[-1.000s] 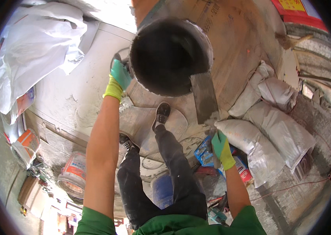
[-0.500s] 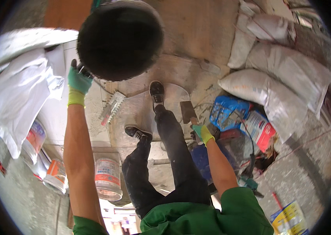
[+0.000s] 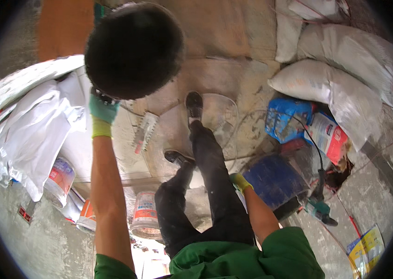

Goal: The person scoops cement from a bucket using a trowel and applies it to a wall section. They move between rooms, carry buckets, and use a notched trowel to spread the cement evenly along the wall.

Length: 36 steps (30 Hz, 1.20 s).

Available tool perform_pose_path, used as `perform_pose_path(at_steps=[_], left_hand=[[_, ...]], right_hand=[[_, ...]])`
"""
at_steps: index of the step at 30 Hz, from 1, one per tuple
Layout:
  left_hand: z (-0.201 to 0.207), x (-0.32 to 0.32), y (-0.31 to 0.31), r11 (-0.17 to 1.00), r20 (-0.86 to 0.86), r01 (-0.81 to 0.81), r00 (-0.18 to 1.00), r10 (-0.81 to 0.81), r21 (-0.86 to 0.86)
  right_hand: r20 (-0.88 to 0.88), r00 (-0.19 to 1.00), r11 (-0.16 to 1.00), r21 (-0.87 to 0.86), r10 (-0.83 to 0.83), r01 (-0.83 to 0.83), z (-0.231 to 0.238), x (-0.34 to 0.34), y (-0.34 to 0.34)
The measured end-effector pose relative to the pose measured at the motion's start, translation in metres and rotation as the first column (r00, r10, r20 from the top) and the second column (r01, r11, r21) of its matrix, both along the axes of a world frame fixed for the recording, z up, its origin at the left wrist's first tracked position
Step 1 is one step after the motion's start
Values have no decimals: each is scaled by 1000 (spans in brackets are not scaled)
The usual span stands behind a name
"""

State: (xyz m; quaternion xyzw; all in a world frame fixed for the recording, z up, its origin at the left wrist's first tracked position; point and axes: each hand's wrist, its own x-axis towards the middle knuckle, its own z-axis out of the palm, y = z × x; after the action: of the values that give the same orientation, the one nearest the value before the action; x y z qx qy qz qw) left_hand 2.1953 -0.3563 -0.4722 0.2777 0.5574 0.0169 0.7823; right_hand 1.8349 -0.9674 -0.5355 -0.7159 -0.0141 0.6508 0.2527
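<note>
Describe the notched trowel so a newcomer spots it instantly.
Find the big dark round bucket at the left hand. Below it in the picture, left of both dark shoes, lies the notched trowel. Pale, with saw-toothed edges, unlike anything beside it.

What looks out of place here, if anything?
A notched trowel lies loose on the floor, left of the person's shoes, where it might trip someone. A dark cord also trails untidily near the blue bag and green power tool.
</note>
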Motion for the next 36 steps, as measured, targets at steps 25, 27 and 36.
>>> perform_pose_path(at_steps=[25,27,36], left_hand=[[15,-62,-61,994,-280,5,959,-37,-111],[6,-72,-53,997,-314,72,946,-78,-32],[26,-25,54,951,-413,167,910,-48,259]], right_hand=[[93,789,754,-249,-607,609,201,338,95],[48,694,668,-232,-718,707,204,357,112],[-36,560,559,-132,-828,819,232,396,131]])
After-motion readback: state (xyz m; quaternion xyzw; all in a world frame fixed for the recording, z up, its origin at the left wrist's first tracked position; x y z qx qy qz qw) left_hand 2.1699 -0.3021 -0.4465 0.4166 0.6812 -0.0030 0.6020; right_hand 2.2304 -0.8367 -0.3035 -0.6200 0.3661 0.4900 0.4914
